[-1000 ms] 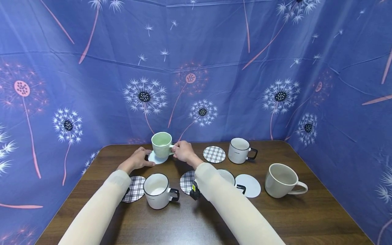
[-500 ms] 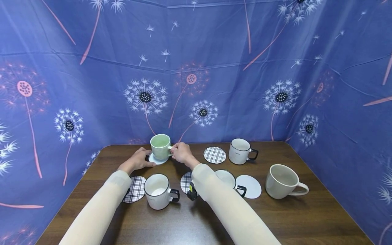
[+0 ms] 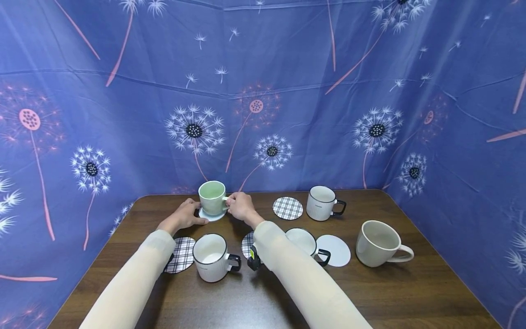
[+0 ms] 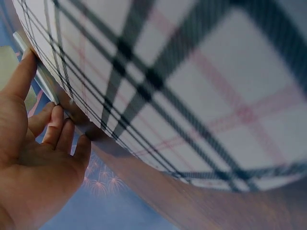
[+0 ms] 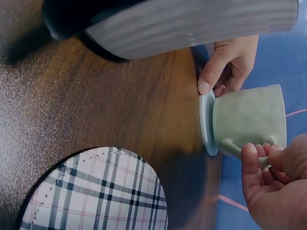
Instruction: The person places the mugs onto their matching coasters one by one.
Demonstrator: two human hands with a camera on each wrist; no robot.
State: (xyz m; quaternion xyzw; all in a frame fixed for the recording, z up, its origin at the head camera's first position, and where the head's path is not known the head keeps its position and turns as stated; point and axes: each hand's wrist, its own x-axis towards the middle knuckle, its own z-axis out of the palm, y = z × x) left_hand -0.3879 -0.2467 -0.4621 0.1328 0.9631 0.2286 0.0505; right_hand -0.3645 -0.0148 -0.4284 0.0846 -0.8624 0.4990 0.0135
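A pale green mug (image 3: 212,197) (image 5: 249,120) stands on a thin white coaster (image 3: 213,215) (image 5: 207,122) at the back left of the dark wooden table (image 3: 370,292). My right hand (image 3: 240,205) (image 5: 273,177) pinches the mug's handle (image 5: 230,146) from the right. My left hand (image 3: 186,214) (image 4: 33,158) holds the coaster's left edge (image 4: 38,72), thumb on the rim and fingers curled beside it. In the left wrist view a plaid coaster (image 4: 192,86) fills most of the frame.
In front stand a white black-rimmed mug (image 3: 209,257) beside a plaid coaster (image 3: 181,253), a second plaid coaster (image 3: 248,244) (image 5: 96,191), another white mug (image 3: 302,240) and a plain white coaster (image 3: 334,250). To the right are a beige mug (image 3: 380,242), a third plaid coaster (image 3: 287,208) and a white mug (image 3: 322,202). Blue cloth walls the table.
The green mug has come down and slightly left onto the white coaster. Both hands kept their places at the handle and the coaster's edge.
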